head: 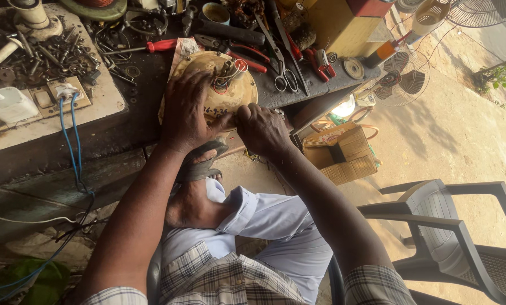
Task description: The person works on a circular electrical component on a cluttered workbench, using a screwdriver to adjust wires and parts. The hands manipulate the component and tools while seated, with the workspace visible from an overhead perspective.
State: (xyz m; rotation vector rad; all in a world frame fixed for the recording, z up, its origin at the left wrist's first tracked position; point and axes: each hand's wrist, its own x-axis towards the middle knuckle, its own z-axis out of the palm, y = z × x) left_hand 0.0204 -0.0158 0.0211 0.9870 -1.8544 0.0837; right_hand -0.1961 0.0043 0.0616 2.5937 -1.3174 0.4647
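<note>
Cluttered workbench (123, 121), round tan motor housing (239, 96)

The dark worktop (134, 121) carries a round tan disc (219, 85) at its near edge. Left of the disc lie a red screwdriver (151, 46), loose metal bits (44, 56) and a socket board (64, 93). Right of the disc lie scissors (284, 70) and red pliers (247, 56).

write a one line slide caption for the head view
Both hands, left and right, grip a round beige motor housing on a cluttered workbench.
</note>
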